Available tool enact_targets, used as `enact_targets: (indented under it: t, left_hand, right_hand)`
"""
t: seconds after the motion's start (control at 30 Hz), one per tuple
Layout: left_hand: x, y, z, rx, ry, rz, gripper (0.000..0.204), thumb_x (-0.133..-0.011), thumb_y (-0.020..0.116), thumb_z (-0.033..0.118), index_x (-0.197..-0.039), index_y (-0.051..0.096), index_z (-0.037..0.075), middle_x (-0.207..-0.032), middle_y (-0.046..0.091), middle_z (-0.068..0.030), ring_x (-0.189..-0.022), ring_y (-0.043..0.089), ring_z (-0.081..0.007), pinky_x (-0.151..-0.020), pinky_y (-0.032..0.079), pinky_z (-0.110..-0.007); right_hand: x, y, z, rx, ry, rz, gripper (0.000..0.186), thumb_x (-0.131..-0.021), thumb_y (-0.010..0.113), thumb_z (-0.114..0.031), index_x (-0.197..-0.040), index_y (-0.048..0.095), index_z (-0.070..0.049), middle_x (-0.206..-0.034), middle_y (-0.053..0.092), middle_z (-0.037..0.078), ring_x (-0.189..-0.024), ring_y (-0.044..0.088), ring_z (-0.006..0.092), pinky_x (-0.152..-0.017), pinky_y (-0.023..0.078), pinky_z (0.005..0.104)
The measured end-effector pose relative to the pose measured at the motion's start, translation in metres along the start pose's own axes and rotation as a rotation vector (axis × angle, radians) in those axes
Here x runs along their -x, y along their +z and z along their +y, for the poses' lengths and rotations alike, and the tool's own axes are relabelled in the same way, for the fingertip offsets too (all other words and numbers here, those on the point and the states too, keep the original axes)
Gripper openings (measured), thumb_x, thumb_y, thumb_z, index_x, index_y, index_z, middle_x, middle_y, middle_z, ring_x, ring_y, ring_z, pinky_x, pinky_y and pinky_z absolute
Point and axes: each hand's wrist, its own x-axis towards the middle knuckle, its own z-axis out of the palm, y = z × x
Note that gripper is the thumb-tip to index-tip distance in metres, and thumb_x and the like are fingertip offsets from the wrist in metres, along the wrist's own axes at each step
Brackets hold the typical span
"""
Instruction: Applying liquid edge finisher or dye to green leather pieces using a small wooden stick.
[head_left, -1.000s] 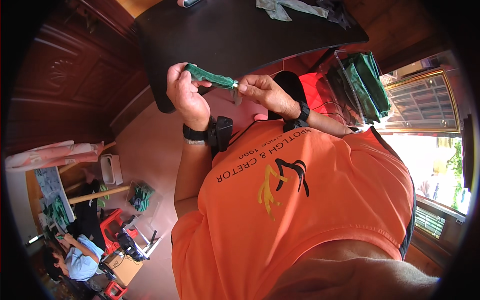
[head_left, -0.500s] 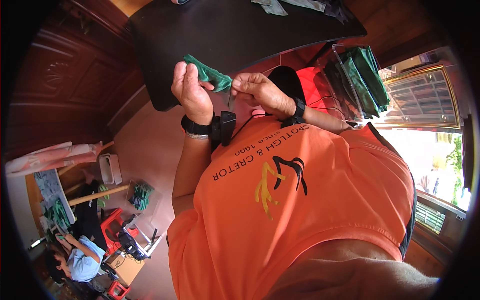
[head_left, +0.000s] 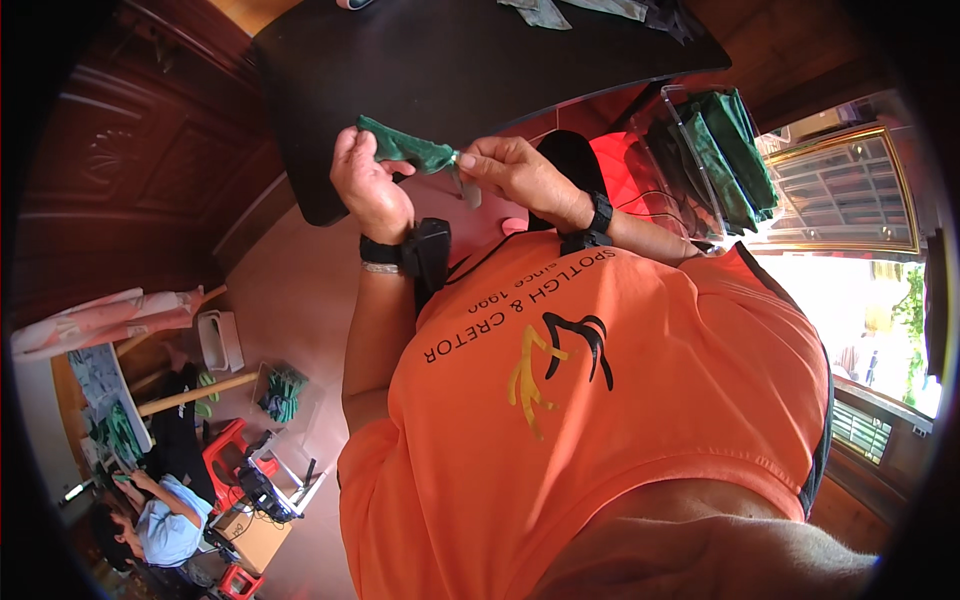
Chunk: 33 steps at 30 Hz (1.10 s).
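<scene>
Near the top middle of the frame, the left hand [head_left: 368,187] is curled shut around a small green cloth piece [head_left: 405,148]. The right hand [head_left: 512,172] pinches the other end of it with its fingertips. The cloth is held up between both hands, just in front of the black desk [head_left: 450,70]. A clear box [head_left: 700,170] with more green cloth sits at the upper right.

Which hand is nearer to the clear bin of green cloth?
Right. The right hand pinches the green piece closer to the clear bin; the left hand grips its far end.
</scene>
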Motion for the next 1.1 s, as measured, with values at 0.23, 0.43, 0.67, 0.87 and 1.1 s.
enact_targets:
  t: [0.23,0.43,0.67,0.87,1.1]
  left_hand:
    - [-0.006,-0.005,0.001,0.036,-0.065,-0.035,0.015,-0.09,0.045,0.02,-0.087,0.051,0.006,-0.08,0.051,-0.0012,-0.066,0.053,-0.0101,-0.044,0.044,-0.023]
    - [-0.009,-0.014,0.011,0.095,-0.248,-0.089,0.023,-0.091,0.046,0.028,-0.094,0.054,0.007,-0.089,0.057,-0.0033,-0.076,0.058,-0.0137,-0.05,0.048,-0.026]
    - [-0.016,-0.038,0.014,-0.133,-0.455,-0.466,0.034,-0.091,0.045,0.028,-0.1,0.061,0.0,-0.082,0.063,-0.006,-0.068,0.062,-0.0157,-0.054,0.049,-0.024]
    - [-0.014,-0.043,0.01,-0.078,-0.552,-0.554,0.036,-0.092,0.046,0.031,-0.096,0.061,-0.002,-0.088,0.067,-0.0129,-0.066,0.066,-0.023,-0.054,0.05,-0.025]
    - [-0.015,-0.038,-0.002,-0.026,-0.601,-0.339,0.037,-0.09,0.048,0.032,-0.092,0.062,-0.002,-0.081,0.067,-0.0113,-0.071,0.064,-0.0205,-0.058,0.049,-0.028]
  right_hand:
    - [-0.014,-0.013,0.007,0.155,-0.151,0.039,0.023,-0.094,0.054,-0.023,-0.092,0.061,-0.001,-0.067,0.058,-0.001,-0.058,0.047,0.0025,-0.053,0.039,0.0195]
    - [-0.005,-0.017,-0.002,0.463,-0.262,0.17,0.02,-0.09,0.059,-0.02,-0.099,0.064,-0.003,-0.071,0.061,0.002,-0.066,0.056,0.0064,-0.059,0.046,0.0243]
    - [-0.004,-0.038,-0.014,0.927,-0.586,0.215,0.013,-0.085,0.061,-0.015,-0.093,0.068,-0.007,-0.078,0.065,0.007,-0.068,0.063,0.0203,-0.061,0.049,0.0277]
    - [-0.006,-0.048,-0.029,0.965,-0.593,0.102,0.014,-0.085,0.061,-0.016,-0.095,0.067,-0.007,-0.08,0.066,0.008,-0.069,0.064,0.021,-0.06,0.05,0.0288]
    - [-0.003,-0.05,-0.023,1.059,-0.744,0.136,0.016,-0.082,0.062,-0.019,-0.094,0.067,-0.009,-0.079,0.066,0.007,-0.069,0.063,0.0267,-0.058,0.049,0.0334]
